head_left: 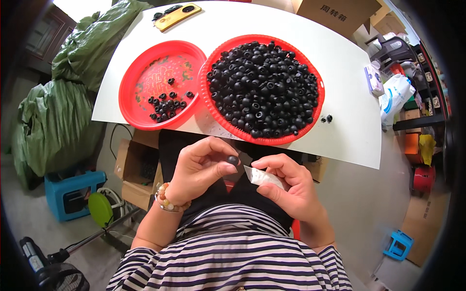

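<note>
Between the thumb and fingers of my left hand (196, 167) is a small round black part (233, 160), held over my lap. My right hand (293, 186) grips what looks like a small blade with a white wrapped handle (266, 178); its thin angled tip points at the part, with a slight gap between them. Just beyond my hands, a large red basin (206, 94) is heaped with similar black parts (262, 87). To its left a shallower red tray (131, 80) holds a small group of black pieces (167, 105).
The white table (349, 111) carries a yellow phone (177, 18) at the far left and loose black pieces (326, 118) right of the basin. Green sacks (58, 131), an open cardboard box (138, 169) and a blue stool (73, 194) stand on the left. A tissue pack (374, 80) is at the right edge.
</note>
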### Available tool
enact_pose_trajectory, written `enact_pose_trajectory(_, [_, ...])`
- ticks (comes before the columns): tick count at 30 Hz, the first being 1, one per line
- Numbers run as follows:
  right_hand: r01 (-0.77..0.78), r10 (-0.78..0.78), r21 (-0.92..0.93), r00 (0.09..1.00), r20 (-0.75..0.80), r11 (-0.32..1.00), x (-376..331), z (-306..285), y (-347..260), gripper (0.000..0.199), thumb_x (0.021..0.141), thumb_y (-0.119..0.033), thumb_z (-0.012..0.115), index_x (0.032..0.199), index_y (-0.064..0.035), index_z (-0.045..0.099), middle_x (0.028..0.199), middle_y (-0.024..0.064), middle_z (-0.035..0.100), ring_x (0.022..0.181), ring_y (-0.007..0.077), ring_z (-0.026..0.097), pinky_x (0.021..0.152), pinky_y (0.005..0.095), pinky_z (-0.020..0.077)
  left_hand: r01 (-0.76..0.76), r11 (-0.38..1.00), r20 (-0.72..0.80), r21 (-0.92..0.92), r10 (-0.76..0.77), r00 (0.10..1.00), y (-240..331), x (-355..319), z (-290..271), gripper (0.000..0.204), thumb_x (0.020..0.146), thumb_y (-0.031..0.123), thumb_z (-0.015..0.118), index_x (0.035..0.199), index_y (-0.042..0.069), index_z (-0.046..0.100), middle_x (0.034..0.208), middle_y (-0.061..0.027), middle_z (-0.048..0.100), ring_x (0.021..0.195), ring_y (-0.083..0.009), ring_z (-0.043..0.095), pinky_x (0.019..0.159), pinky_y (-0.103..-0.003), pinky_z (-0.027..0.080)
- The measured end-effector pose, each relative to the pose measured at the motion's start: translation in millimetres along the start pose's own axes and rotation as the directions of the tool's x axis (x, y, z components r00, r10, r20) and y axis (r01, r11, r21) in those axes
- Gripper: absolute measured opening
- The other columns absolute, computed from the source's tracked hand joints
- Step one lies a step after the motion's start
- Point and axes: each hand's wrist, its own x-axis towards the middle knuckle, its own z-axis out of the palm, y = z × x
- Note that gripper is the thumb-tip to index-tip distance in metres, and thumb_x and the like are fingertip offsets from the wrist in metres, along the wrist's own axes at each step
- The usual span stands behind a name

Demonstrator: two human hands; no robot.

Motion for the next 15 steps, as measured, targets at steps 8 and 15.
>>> enact_pose_trajectory(8, [0.022,-0.021,-0.068,1.0,0.018,0.997,7,12,5,0.029,0.077,-0.007,0.064,0.104,-0.0027,0.056,0.088,0.005,0.061,0.07,0.0056,0.054,0.062,0.0189,0.0425,0.143,0.977,0.037,-0.155,-0.139,0.99,5,-8,-4,0.017,0.078,0.002,0.063,0.092,-0.003,0.055,0.079,-0.0063,0.058,0.061,-0.0095,0.059,0.049,-0.017,0.044])
enact_pose_trajectory(15, [-0.024,0.028,-0.096,0.999,0.043,0.995,8,13,2,0.031,0.078,-0.007,0.063,0.107,-0.0032,0.055,0.092,0.0059,0.061,0.073,0.0068,0.055,0.064,0.0195,0.0429,0.113,0.982,0.052,-0.151,-0.106,0.993,6,-8,-5,0.014,0.077,-0.001,0.062,0.089,-0.005,0.057,0.079,-0.0082,0.058,0.062,-0.012,0.059,0.05,-0.02,0.047])
